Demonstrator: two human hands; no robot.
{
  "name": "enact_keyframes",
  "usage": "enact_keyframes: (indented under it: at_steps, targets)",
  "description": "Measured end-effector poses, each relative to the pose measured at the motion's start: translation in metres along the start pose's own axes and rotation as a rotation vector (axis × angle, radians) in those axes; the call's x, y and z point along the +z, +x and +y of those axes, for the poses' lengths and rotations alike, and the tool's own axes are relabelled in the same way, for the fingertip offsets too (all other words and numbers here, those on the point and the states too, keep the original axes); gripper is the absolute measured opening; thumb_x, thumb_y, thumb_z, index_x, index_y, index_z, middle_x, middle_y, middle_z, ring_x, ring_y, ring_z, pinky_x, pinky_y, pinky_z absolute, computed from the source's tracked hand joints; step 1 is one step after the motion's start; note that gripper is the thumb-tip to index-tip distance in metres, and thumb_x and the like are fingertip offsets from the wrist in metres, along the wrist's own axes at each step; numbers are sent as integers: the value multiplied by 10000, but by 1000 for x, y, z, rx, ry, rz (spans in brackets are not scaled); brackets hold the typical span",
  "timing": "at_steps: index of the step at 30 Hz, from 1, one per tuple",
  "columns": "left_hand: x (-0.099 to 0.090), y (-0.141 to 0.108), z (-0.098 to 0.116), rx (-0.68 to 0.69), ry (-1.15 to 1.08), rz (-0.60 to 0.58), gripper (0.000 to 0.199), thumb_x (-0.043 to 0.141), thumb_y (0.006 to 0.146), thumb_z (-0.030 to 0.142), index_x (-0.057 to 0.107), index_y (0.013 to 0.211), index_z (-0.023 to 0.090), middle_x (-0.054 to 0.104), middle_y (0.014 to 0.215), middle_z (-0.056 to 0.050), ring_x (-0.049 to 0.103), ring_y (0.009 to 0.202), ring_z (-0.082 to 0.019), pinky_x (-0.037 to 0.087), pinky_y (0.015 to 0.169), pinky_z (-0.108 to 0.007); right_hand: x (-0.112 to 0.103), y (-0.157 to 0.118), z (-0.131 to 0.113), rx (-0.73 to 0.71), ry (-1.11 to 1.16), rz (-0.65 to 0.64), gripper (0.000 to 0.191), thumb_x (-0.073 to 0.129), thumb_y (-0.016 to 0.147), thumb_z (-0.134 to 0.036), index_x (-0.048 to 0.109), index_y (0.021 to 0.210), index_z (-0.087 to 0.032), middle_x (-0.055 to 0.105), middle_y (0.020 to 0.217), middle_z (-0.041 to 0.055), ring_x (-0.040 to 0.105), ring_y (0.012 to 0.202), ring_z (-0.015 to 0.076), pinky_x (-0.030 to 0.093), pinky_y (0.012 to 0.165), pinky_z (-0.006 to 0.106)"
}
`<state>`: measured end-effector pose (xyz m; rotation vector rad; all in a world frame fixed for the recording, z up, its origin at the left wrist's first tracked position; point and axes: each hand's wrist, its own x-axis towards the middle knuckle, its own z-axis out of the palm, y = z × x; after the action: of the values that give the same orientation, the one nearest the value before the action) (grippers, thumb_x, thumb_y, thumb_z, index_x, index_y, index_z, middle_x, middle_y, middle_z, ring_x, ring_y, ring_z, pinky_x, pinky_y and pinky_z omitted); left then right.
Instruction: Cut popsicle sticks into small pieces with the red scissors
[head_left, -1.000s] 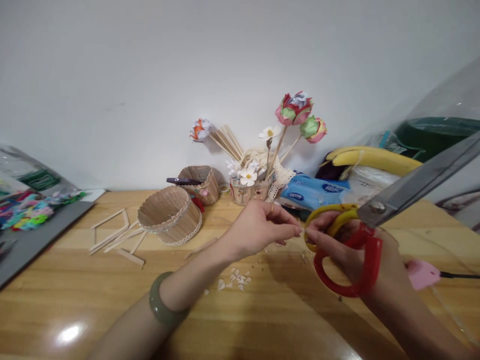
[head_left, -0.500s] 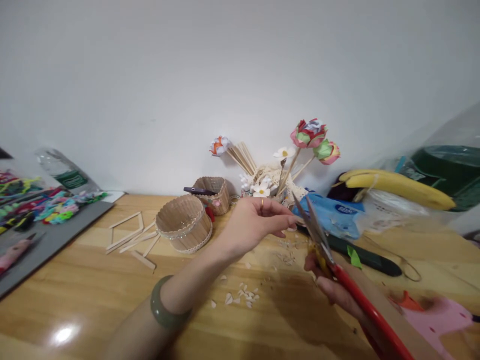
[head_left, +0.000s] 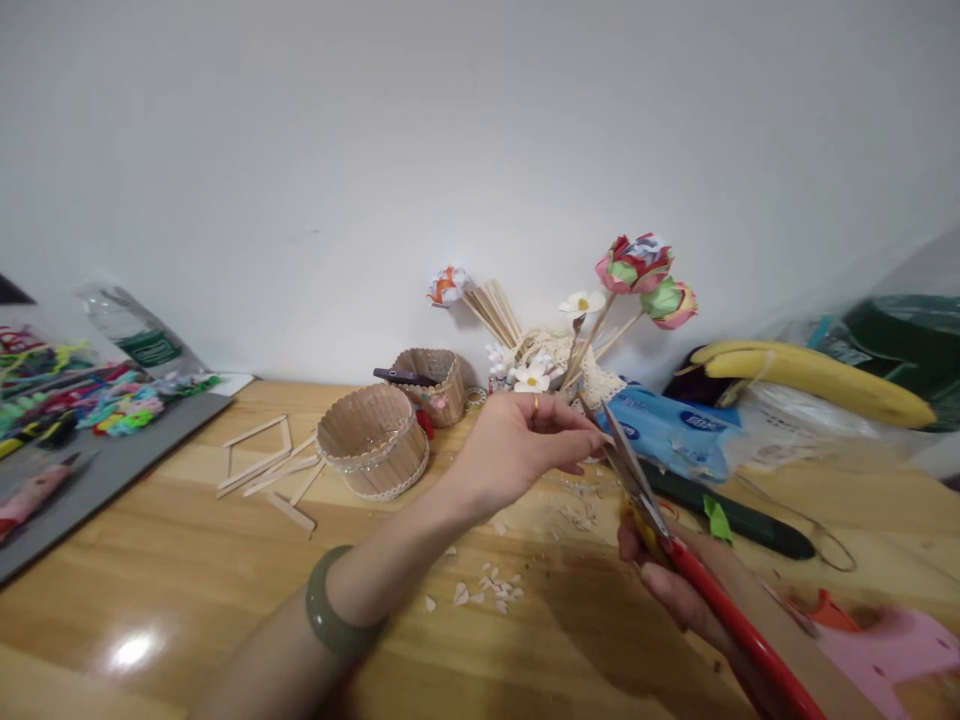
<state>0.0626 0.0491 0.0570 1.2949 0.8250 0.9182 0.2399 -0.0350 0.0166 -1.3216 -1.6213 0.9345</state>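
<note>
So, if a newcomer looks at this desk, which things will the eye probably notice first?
Probably the red-handled scissors, held open in the right hand close to the left hand. Next, perhaps, the pink and green flowers raised on sticks against the pale wall, and the yellow bananas at the right.
</note>
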Motion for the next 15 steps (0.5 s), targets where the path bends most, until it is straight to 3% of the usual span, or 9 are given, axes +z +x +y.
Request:
enact_keyframes:
  at_steps: [8, 13, 15]
  targets:
    - [2, -1, 0, -17, -39, 11, 73, 685, 590, 175, 620, 587, 141, 605, 577, 9, 542, 563, -77, 458, 574, -225, 3, 2, 2, 64, -95, -61, 371, 535, 703, -620, 585, 659, -255, 570, 501, 21, 484, 378, 181, 350, 329, 295]
    - [3, -1, 2, -36, -52, 25, 60, 678, 603, 148, 622, 583, 138, 610, 566, 13, 545, 553, -69, 455, 566, -213, 10, 1, -6, 107, -232, 5, 357, 544, 745, -557, 495, 580, -244, 513, 458, -1, 459, 378, 171, 340, 363, 296]
    - [3, -2, 3, -42, -62, 32, 61, 676, 607, 137, 624, 577, 135, 611, 565, 13, 542, 551, -67, 454, 577, -215, 10, 3, -10, 131, -263, -40, 365, 531, 758, -553, 473, 578, -242, 512, 471, 0, 473, 404, 180, 355, 391, 301]
